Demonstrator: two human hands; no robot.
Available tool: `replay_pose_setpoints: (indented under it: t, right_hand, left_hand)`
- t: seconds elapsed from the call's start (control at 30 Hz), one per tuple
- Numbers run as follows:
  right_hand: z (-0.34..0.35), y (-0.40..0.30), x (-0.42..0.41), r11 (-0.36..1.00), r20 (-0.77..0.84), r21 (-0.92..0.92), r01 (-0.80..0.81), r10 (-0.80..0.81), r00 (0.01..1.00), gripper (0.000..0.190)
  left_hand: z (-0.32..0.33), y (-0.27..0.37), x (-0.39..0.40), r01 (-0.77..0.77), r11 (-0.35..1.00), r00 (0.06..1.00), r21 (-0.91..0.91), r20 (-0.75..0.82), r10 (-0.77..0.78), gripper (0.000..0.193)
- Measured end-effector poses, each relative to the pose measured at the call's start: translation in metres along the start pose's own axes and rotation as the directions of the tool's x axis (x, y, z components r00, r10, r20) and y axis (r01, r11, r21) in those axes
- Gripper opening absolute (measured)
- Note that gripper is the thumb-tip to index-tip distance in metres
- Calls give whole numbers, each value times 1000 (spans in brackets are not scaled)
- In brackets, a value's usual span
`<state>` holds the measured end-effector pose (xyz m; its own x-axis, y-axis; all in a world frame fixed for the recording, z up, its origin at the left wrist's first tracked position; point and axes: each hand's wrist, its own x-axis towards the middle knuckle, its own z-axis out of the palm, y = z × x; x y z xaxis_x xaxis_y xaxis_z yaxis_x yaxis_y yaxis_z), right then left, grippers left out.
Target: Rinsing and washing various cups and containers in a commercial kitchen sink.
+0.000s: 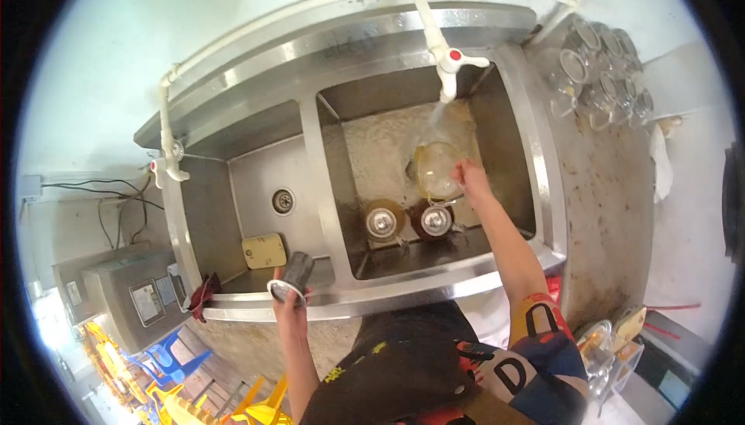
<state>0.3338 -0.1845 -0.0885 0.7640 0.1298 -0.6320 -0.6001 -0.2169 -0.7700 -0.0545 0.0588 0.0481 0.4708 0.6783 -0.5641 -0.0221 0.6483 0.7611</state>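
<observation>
My left hand (293,303) grips a cylindrical mesh strainer with a metal rim (298,269) above the front edge of the left basin. Tilted in the right basin is a clear glass jug (436,172), held at its right side by my right hand (471,180). Water runs from the white tap (448,73) down towards the jug. Two lidded glass pots stand in front of the jug: one amber pot (382,222) and one darker pot (436,220). Both have shiny metal tops.
A yellowish rectangular board or lid (264,251) leans in the left basin. Several glass jugs (605,75) stand on the worn counter (605,204) at right. A dark red cloth (205,297) hangs over the sink's front left corner. Another tap (170,164) is at left.
</observation>
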Motion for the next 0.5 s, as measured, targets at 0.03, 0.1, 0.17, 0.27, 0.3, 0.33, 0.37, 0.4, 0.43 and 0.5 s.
replay_pose_setpoints:
  t: [0.03, 0.1, 0.17, 0.27, 0.3, 0.33, 0.37, 0.4, 0.43, 0.5]
  right_hand:
    - [-13, -2, -22, 978, -6, 203, -42, 44, 999, 19]
    - [-34, -6, -62, 937, 46, 315, -148, 141, 989, 20]
    - [-47, -8, -94, 887, 99, 406, -220, 197, 975, 21]
    - [-60, -6, -131, 820, 194, 535, -202, 113, 974, 21]
    - [-64, -5, -141, 804, 166, 561, -197, 124, 978, 21]
    - [-68, -3, -150, 787, 131, 588, -187, 136, 982, 21]
    - [-71, -2, -157, 792, 141, 580, -191, 133, 981, 21]
    - [-74, -1, -163, 747, 143, 635, -195, 135, 981, 21]
    - [-77, -1, -168, 701, 89, 690, -182, 168, 982, 21]
    - [-83, -1, -177, 651, 106, 733, -197, 177, 978, 18]
  left_hand:
    - [2, 1, 3, 8, 1000, 1000, 23, -9, -8, 66]
    - [5, 0, 8, 0, 998, 1000, -55, -1, 0, 60]
    - [5, -1, 15, -13, 990, 1000, -138, 14, 15, 59]
    - [-5, 0, 18, -32, 999, 999, 36, 40, 31, 50]
    - [-10, 0, 19, -53, 983, 998, 177, 33, 48, 46]
    - [-15, 0, 19, -58, 967, 997, 248, 65, 43, 40]
    - [-19, -1, 20, -57, 969, 997, 240, 61, 44, 40]
    - [-22, -3, 20, -109, 944, 993, 311, 66, 93, 40]
    - [-25, -5, 21, -147, 911, 989, 384, 72, 129, 40]
    - [-30, -10, 22, -159, 911, 987, 381, 43, 155, 38]
